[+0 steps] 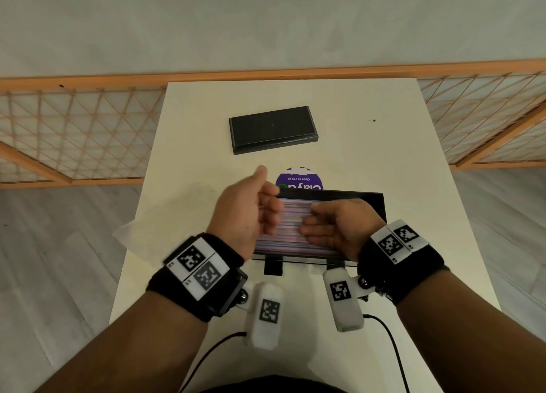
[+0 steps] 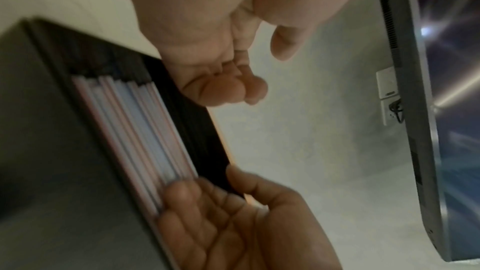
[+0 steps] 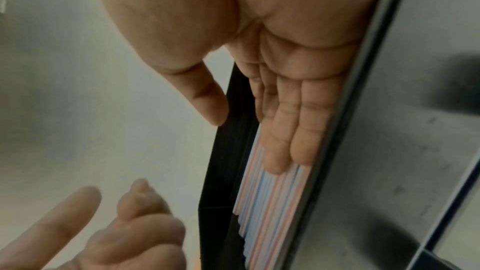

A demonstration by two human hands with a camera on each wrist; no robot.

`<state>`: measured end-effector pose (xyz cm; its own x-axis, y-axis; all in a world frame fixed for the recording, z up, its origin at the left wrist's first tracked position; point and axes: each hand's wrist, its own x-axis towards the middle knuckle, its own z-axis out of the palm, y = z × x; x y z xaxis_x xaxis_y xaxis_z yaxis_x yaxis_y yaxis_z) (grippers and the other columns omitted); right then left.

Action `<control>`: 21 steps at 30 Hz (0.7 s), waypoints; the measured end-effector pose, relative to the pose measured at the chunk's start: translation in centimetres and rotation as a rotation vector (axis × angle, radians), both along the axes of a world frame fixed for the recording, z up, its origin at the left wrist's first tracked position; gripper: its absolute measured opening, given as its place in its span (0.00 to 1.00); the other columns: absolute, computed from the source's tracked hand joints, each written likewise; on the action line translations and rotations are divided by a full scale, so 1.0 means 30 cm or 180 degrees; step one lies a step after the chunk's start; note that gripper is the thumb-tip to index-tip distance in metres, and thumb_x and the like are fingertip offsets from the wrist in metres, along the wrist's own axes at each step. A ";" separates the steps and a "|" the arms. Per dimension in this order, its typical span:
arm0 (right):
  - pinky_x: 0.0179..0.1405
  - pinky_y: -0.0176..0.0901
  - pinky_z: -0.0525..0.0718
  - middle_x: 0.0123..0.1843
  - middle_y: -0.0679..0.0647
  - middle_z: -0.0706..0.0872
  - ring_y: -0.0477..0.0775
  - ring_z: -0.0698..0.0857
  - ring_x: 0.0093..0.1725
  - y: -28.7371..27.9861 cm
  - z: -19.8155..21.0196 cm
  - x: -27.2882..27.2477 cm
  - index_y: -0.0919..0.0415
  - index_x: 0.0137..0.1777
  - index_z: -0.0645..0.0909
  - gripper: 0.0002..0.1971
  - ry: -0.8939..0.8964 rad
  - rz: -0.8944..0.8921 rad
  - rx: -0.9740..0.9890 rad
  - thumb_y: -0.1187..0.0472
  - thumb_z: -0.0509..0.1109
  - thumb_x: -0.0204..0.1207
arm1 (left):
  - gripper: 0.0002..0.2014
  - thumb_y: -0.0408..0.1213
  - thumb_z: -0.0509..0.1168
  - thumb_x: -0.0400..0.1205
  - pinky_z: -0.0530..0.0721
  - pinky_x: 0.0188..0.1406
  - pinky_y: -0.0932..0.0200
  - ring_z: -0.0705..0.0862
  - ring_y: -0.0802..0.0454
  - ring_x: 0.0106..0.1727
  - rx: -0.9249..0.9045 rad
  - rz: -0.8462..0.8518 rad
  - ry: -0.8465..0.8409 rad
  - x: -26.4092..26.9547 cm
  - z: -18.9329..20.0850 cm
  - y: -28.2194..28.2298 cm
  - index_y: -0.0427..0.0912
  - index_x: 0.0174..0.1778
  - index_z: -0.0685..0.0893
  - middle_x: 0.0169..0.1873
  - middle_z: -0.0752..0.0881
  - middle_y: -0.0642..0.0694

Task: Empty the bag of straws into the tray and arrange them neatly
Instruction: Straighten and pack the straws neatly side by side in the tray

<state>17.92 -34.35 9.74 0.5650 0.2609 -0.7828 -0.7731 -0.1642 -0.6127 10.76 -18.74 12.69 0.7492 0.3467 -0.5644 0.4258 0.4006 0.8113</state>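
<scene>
A black tray (image 1: 375, 204) sits near me on the white table, filled with pink, blue and white striped straws (image 1: 292, 215) lying side by side along its length. My right hand (image 1: 334, 227) lies flat on the straws at the tray's right end, fingers straight, as the right wrist view (image 3: 291, 114) shows on the straws (image 3: 267, 202). My left hand (image 1: 251, 209) hovers above the tray's left end with its thumb raised. Its fingers are curled on nothing in the left wrist view (image 2: 221, 83). The straws (image 2: 140, 130) fill the tray (image 2: 39, 130) evenly there.
A black lid (image 1: 273, 129) lies further back on the table (image 1: 413, 156). A round purple sticker (image 1: 298, 179) shows just behind the tray. A crumpled clear plastic bag (image 1: 127, 236) hangs over the table's left edge. An orange lattice screen (image 1: 74, 132) lies on the floor beyond.
</scene>
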 end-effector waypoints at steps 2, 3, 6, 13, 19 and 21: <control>0.41 0.52 0.89 0.39 0.63 0.89 0.64 0.92 0.42 0.004 -0.002 0.004 0.70 0.51 0.82 0.07 -0.0036 -0.0109 0.0083 0.66 0.71 0.77 | 0.23 0.54 0.56 0.91 0.74 0.26 0.57 0.78 0.49 0.23 -0.0157 -0.0260 0.0135 0.010 -0.011 -0.032 0.38 0.42 0.82 0.26 0.83 0.43; 0.40 0.52 0.88 0.40 0.64 0.89 0.64 0.92 0.42 0.005 -0.002 0.004 0.70 0.52 0.82 0.08 -0.0048 -0.0140 0.0117 0.66 0.71 0.77 | 0.24 0.54 0.57 0.91 0.75 0.27 0.57 0.79 0.49 0.24 -0.0158 -0.0338 0.0206 0.015 -0.018 -0.044 0.39 0.41 0.82 0.26 0.84 0.43; 0.40 0.52 0.88 0.42 0.65 0.89 0.63 0.92 0.40 -0.005 -0.008 0.002 0.72 0.54 0.83 0.11 -0.0004 -0.0173 0.0177 0.65 0.72 0.76 | 0.22 0.55 0.59 0.89 0.78 0.29 0.57 0.80 0.49 0.26 -0.0050 -0.0466 0.0448 0.025 -0.044 -0.063 0.40 0.42 0.83 0.27 0.84 0.44; 0.41 0.55 0.89 0.42 0.67 0.91 0.66 0.92 0.41 -0.015 -0.007 0.015 0.70 0.51 0.83 0.11 0.0230 0.0214 -0.0104 0.60 0.71 0.77 | 0.22 0.57 0.63 0.87 0.82 0.30 0.56 0.83 0.46 0.28 0.0069 -0.0623 0.0828 0.039 -0.070 -0.055 0.40 0.44 0.81 0.29 0.84 0.43; 0.41 0.53 0.89 0.43 0.65 0.90 0.64 0.91 0.39 -0.007 0.002 0.029 0.68 0.50 0.84 0.10 0.0156 0.0159 -0.0011 0.60 0.70 0.78 | 0.24 0.60 0.63 0.86 0.83 0.31 0.57 0.85 0.44 0.28 0.0168 -0.0812 0.1054 0.065 -0.086 -0.052 0.39 0.46 0.83 0.32 0.87 0.41; 0.43 0.53 0.89 0.42 0.63 0.89 0.62 0.89 0.39 -0.003 -0.001 0.037 0.66 0.49 0.83 0.07 0.0086 -0.0066 0.0041 0.61 0.69 0.79 | 0.27 0.62 0.62 0.85 0.83 0.33 0.57 0.87 0.44 0.28 0.0294 -0.0964 0.1187 0.071 -0.099 -0.053 0.37 0.47 0.84 0.33 0.88 0.41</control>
<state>19.03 -34.45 9.70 0.5489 0.2597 -0.7945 -0.7926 -0.1402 -0.5934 12.91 -20.31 9.71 0.5767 0.2056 -0.7906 0.7805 0.1473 0.6076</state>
